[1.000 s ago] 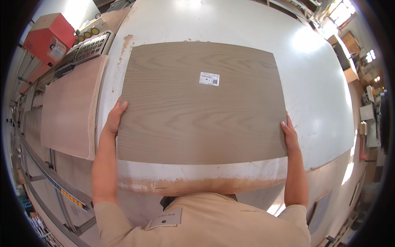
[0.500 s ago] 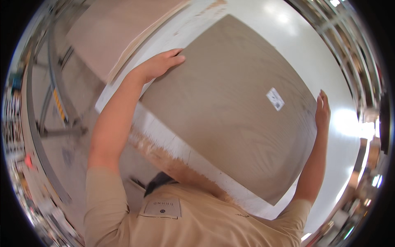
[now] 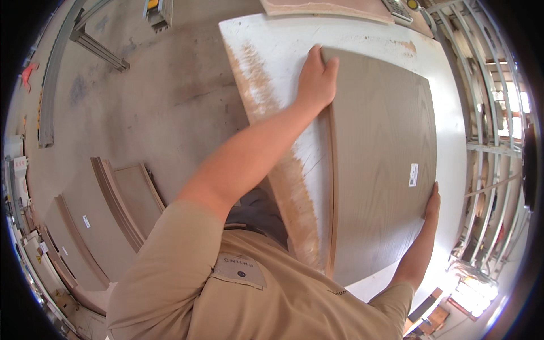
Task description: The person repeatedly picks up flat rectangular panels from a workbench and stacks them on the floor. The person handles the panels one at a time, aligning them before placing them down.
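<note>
A large grey-brown wood-grain panel point(image 3: 377, 141) with a small white label point(image 3: 413, 175) lies over the white worktable point(image 3: 272, 39). My left hand point(image 3: 318, 79) grips its left edge near the far corner, thumb on top. At the opposite long side, my right hand point(image 3: 432, 205) holds the right edge, with part of its fingers hidden. The panel's left side shows a thick brown edge and seems lifted a little off the table, though I cannot tell how far.
On the floor to my left stand several similar panels point(image 3: 85, 238), stacked on edge. Metal racking point(image 3: 481, 147) runs along the right. A pinkish board point(image 3: 334, 7) lies at the table's far end. The table's left edge point(image 3: 249, 96) is worn to brown.
My view has swung to the left, bringing the stacked panels into sight. The panel now shows its thick left edge. Both hands stay on its opposite sides.
</note>
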Demonstrator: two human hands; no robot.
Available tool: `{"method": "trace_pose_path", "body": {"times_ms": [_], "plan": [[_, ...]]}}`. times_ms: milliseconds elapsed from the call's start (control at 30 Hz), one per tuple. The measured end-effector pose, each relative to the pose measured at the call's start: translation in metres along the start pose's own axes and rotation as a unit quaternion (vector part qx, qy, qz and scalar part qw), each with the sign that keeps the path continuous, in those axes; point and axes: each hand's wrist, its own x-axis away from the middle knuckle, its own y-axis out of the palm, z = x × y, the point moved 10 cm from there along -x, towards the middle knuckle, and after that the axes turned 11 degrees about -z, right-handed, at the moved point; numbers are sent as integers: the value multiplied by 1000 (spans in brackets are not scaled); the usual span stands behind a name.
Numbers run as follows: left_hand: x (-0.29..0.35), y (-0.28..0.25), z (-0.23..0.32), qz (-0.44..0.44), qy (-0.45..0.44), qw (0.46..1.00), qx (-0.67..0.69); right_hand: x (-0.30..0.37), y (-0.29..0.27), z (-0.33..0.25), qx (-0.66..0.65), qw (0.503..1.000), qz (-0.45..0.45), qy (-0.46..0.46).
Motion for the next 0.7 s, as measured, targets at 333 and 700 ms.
{"method": "trace_pose_path", "body": {"times_ms": [333,700], "plan": [[236,-75,18,-100,7,994,48,120,46,19,13,993,56,105],[387,-29,37,-76,-342,833,427,263,140,-18,36,999,-7,33]]}}
